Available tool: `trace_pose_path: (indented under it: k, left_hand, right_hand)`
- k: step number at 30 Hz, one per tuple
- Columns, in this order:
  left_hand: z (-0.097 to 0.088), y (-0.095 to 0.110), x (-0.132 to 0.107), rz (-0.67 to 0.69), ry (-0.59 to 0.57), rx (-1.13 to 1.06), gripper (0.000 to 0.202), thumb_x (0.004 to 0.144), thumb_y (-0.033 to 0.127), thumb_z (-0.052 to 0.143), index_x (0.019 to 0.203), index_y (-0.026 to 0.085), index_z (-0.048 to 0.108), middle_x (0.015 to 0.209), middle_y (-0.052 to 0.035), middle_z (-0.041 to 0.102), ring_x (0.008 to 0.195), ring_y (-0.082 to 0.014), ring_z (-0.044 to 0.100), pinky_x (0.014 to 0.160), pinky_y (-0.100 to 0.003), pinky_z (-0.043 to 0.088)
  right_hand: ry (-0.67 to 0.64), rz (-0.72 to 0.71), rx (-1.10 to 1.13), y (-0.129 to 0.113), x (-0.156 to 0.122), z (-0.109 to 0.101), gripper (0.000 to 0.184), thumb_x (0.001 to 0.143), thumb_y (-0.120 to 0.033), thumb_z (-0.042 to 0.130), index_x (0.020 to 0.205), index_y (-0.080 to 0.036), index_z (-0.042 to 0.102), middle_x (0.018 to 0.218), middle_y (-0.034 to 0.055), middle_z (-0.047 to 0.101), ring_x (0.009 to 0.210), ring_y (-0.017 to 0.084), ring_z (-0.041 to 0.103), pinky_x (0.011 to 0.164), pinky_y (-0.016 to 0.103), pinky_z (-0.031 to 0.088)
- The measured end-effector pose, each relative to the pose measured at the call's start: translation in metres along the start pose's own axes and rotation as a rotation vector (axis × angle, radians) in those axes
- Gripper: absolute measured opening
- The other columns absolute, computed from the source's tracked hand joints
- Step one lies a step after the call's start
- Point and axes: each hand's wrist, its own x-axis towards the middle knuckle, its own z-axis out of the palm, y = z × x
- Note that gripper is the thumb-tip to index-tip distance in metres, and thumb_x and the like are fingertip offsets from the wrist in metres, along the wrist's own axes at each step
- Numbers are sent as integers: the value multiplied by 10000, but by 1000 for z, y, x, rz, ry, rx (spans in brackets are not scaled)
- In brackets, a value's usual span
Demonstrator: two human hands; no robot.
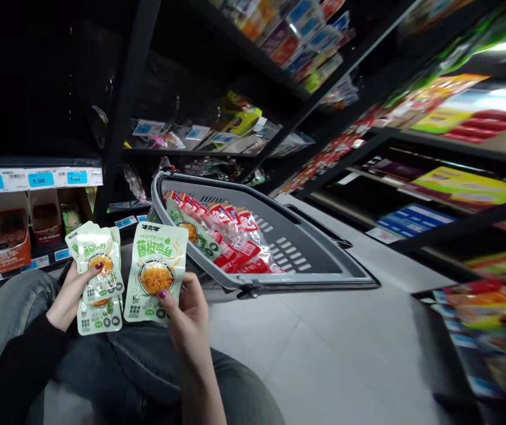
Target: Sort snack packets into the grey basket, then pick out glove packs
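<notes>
My left hand [69, 294] grips a small stack of pale green snack packets [101, 289], thumb across the front one. In my right hand [188, 310] is a single snack packet [156, 274] of the same kind, upright, with shredded orange food pictured on it, pinched at its lower right edge. Both hands are above my lap, the packets side by side and close together. Just beyond them a grey shopping basket [319, 286] lies tilted on the floor. It holds several red-and-clear packets [239, 245] and a green packet [193, 227] like those in my hands.
Dark shelving surrounds me. At the left, a shelf edge carries price labels [35, 179] above open cardboard boxes [2, 236]. Blurred shelves of packaged goods [451, 189] stand at the right. Pale floor tiles [306, 354] show between, and my knees [26, 295] are bent below my hands.
</notes>
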Motion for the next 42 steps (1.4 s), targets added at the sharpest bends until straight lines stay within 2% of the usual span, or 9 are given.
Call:
trace_pose_path:
  k: [7, 10, 15, 17, 20, 24, 27, 32, 42]
  left_hand:
    - [2, 0, -3, -24, 7, 37, 602, 642, 156, 733, 1197, 226, 511, 1106, -101, 657, 874, -258, 662, 735, -359, 550]
    - [3, 0, -3, -33, 7, 54, 593, 656, 163, 724, 1204, 225, 506, 1100, -102, 659, 886, -258, 658, 726, -355, 553]
    - [4, 1, -4, -35, 19, 77, 595, 659, 175, 726, 1209, 222, 503, 1125, -108, 647, 949, -276, 637, 774, -376, 543]
    - [3, 0, -4, -34, 1, 86, 582, 666, 179, 722, 1205, 222, 506, 1132, -103, 644, 970, -274, 629, 796, -377, 536]
    - [1, -1, -2, -30, -6, 107, 559, 672, 184, 717, 1193, 217, 517, 1127, -105, 647, 939, -267, 642, 770, -370, 546]
    - [1, -2, -1, -20, 44, 125, 483, 666, 158, 714, 1124, 180, 561, 1066, -115, 672, 850, -250, 669, 699, -338, 563]
    - [1, -2, -2, -19, 34, 124, 459, 670, 158, 711, 1106, 180, 572, 1063, -112, 674, 840, -240, 671, 682, -319, 564]
    - [0, -2, -2, -16, 39, 131, 427, 665, 163, 716, 1073, 178, 591, 1036, -104, 685, 797, -224, 678, 655, -296, 566]
    - [4, -2, -3, -24, 61, 149, 385, 679, 135, 696, 1048, 183, 594, 1013, -85, 694, 823, -221, 676, 655, -279, 568]
  right_hand:
    - [95, -144, -139, -5, -4, 4, 310, 832, -357, 553, 649, -183, 374, 586, -52, 356, 530, 81, 294, 475, 184, 269]
    - [89, -175, -169, -5, -3, 6, 313, 838, -346, 539, 640, -185, 358, 575, -56, 338, 523, 80, 278, 465, 185, 256]
    - [85, -139, -124, -1, -1, 7, 279, 829, -333, 553, 651, -179, 403, 587, -50, 365, 536, 84, 310, 486, 190, 276]
    - [72, -93, -9, 2, 0, 7, 202, 818, -329, 572, 723, -178, 476, 646, -33, 441, 581, 93, 378, 534, 201, 318]
    - [-19, 36, 339, 0, 0, 8, 167, 771, -311, 622, 800, -194, 507, 694, -29, 501, 578, 90, 420, 550, 209, 341]
    - [-237, 223, 917, -6, -1, 11, 308, 766, -309, 607, 642, -191, 352, 446, -105, 280, 381, 55, 170, 422, 175, 235]
    - [-301, 320, 1208, -7, -2, 11, 336, 805, -250, 556, 629, -190, 276, 404, -121, 192, 365, 56, 63, 395, 166, 175]
    - [-324, 351, 1340, -3, -4, 11, 308, 826, -210, 511, 651, -194, 259, 404, -120, 187, 357, 58, 69, 396, 162, 156]
    - [-235, 451, 1425, -9, 1, 17, 201, 833, -129, 448, 708, -191, 303, 475, -108, 215, 392, 59, 210, 436, 168, 182]
